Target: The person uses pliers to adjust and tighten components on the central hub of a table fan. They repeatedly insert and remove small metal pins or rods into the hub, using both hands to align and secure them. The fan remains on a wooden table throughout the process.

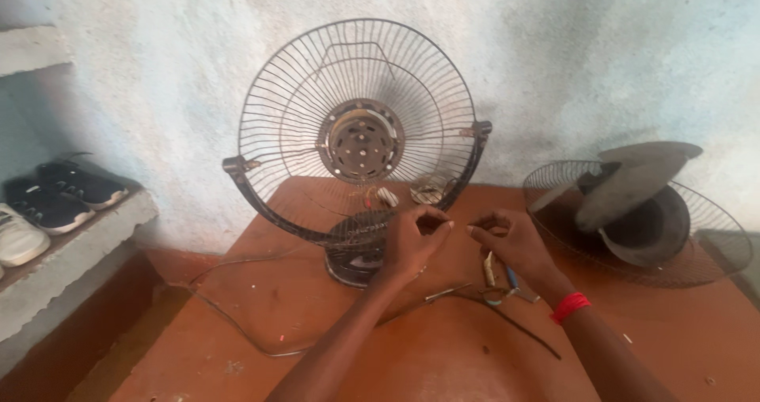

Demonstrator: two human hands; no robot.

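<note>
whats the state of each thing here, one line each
fan: upright on table, front grille off, no blades
front grille: lying flat, off the fan
blades: off the fan, resting in front grille
cord: loose, trailing over table edge
left hand: fingers pinched, by fan base
right hand: fingers pinched
shoes: on ledge

Reddish-brown floor slab (317, 323) in front of me, fan parts + wires on it.

Fan rear cage on its stand (358, 144) sits upright mid-slab, base touching the surface, close to the wall. Detached front grille (716, 251) lies flat at right w/ the grey blade (633, 184) resting in it. Thin cable (237, 323) loops across the left side from the base; dark wire (514, 327) runs out toward me at right. Small bits by my rt wrist, incl. blue-handled tool (511, 278), too small to ID more. Concrete ledge (119, 212) at left carries shoes (59, 196).
</note>
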